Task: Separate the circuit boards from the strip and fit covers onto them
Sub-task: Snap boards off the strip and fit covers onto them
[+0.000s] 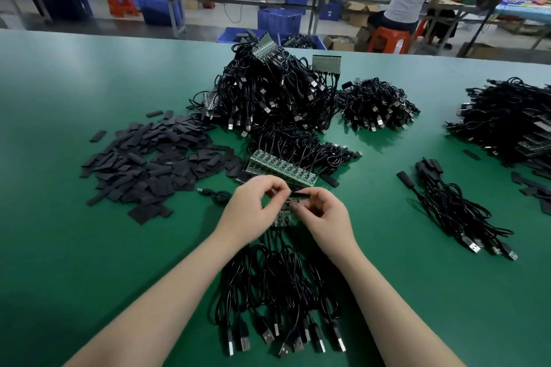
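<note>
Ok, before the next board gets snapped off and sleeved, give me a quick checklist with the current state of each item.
1. Left hand pinching the work: ok, fingers curled on the board strip.
2. Right hand holding a cover: ok, it pinches a black cover against the strip.
3. Cover actually seated over a board: cannot tell, fingers hide the joint.
4. Cover supply: ok, loose cover pile lies on the left of the green table.
5. Next strip ready: ok, another strip lies just beyond the hands.
6. Hanging cables free: cannot tell, they overlap.
</note>
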